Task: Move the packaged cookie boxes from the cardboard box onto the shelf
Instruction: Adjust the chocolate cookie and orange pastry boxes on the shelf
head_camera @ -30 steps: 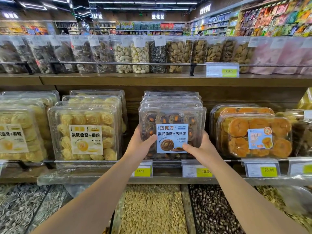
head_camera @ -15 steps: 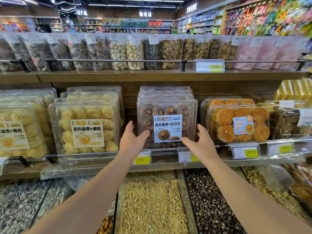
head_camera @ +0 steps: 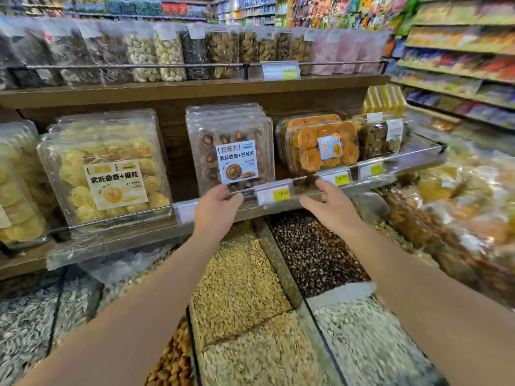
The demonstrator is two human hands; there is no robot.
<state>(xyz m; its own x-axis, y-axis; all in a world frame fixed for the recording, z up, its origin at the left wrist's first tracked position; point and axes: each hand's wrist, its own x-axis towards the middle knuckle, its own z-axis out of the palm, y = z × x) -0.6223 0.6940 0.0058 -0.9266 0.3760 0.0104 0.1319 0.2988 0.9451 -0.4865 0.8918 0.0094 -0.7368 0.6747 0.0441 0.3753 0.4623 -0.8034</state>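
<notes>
A clear box of chocolate cookies with a blue label (head_camera: pixel 237 160) stands upright at the front of a row of like boxes on the middle shelf (head_camera: pixel 278 203). My left hand (head_camera: pixel 216 210) hovers just below its lower left corner, fingers relaxed, holding nothing. My right hand (head_camera: pixel 331 207) is lower and to the right, below the shelf rail, also relaxed and apart from the box. The cardboard box is out of view.
Yellow cookie boxes (head_camera: pixel 106 174) stand left of the chocolate row, orange pastry boxes (head_camera: pixel 320 146) to the right. Price tags (head_camera: pixel 274 193) hang on the rail. Open bins of seeds (head_camera: pixel 239 288) lie below my arms. Bagged nuts (head_camera: pixel 170 54) fill the upper shelf.
Both hands let go of the chocolate cookie box, which stays on the shelf, and drew back and down from it. The camera turned right.
</notes>
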